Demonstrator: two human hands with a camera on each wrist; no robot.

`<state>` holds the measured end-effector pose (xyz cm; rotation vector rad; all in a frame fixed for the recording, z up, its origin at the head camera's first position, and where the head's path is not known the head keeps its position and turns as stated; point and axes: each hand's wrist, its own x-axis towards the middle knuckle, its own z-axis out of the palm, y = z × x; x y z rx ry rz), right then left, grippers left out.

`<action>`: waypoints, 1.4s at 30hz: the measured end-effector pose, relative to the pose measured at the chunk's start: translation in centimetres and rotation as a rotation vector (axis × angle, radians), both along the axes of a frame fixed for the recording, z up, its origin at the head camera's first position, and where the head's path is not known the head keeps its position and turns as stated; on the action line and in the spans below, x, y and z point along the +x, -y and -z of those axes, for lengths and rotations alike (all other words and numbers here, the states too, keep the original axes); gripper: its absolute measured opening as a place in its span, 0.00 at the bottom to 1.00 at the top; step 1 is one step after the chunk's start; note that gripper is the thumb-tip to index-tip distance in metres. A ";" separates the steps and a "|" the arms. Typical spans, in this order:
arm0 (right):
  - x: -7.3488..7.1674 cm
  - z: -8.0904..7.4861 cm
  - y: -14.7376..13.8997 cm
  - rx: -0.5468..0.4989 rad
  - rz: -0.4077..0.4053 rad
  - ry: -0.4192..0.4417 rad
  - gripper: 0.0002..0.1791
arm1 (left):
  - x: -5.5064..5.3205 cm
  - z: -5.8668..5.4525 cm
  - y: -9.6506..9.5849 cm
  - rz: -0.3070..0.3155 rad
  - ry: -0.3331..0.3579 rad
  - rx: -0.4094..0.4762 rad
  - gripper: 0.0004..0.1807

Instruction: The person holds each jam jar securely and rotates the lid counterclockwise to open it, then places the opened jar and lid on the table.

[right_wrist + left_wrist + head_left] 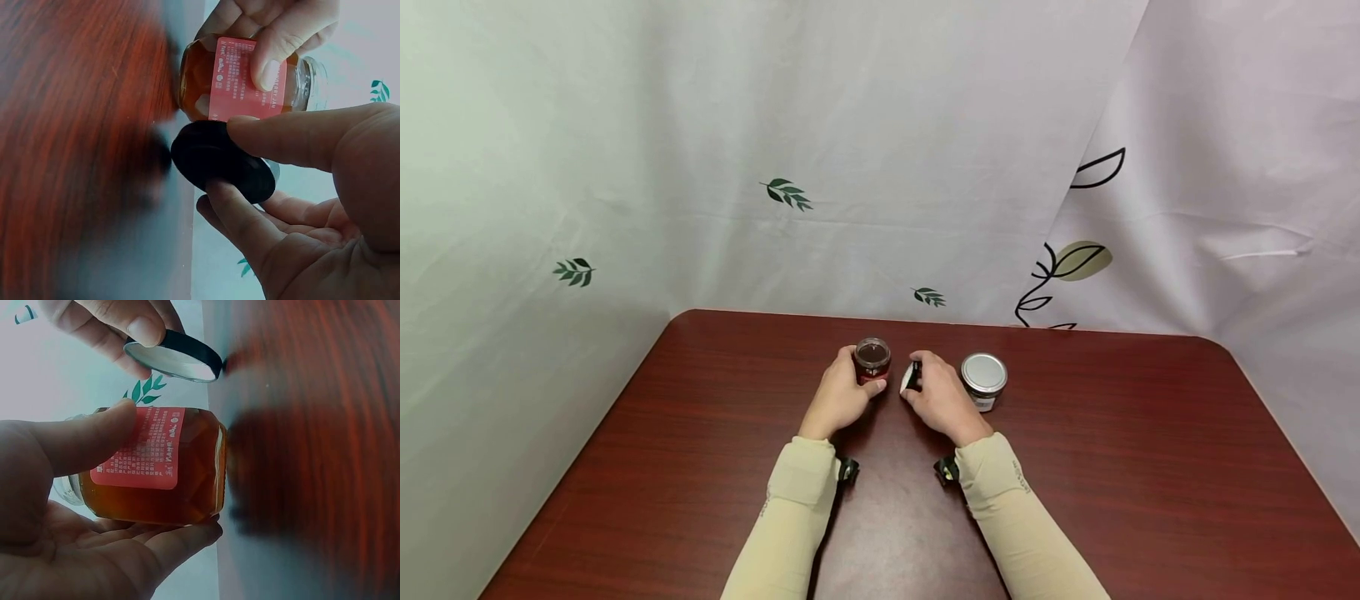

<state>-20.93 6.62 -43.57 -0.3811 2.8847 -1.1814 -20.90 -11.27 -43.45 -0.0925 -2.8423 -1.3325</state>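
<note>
Head view: with forearms [790, 525] converging toward twelve o'clock, wraps the left hand [838, 398] round the open jar [872, 357] near the twelve o'clock edge of the table [647, 467] and pinches the black lid [912, 377], tilted at the jar's four o'clock, in the right hand [940, 397], just beside a silver-lidded jar [984, 373] at three o'clock

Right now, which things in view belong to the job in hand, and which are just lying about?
In the job:
Open glass jar with red label, in the left hand
Round black lid with white underside, in the right hand

Apparently lying about:
Silver-lidded round jar
</note>
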 end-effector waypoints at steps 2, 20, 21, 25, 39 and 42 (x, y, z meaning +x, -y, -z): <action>-0.1 0.0 0.0 0.006 0.005 0.001 0.31 | 0.0 0.0 0.0 -0.002 0.000 0.004 0.37; -0.3 0.3 -0.1 0.083 -0.003 -0.015 0.33 | 0.0 0.0 0.2 -0.003 0.000 0.009 0.37; -0.3 0.3 -0.1 0.086 -0.002 -0.016 0.33 | -0.1 0.1 0.2 -0.002 0.001 0.011 0.37; -0.3 0.3 -0.1 0.094 -0.002 -0.013 0.33 | -0.1 0.1 0.2 0.000 0.003 0.015 0.38; -0.3 0.3 -0.1 0.142 -0.017 0.046 0.34 | -0.1 0.0 0.4 0.002 0.007 0.020 0.38; -0.3 0.5 -0.1 0.150 -0.022 0.058 0.35 | 0.0 0.0 0.4 0.005 0.007 0.020 0.38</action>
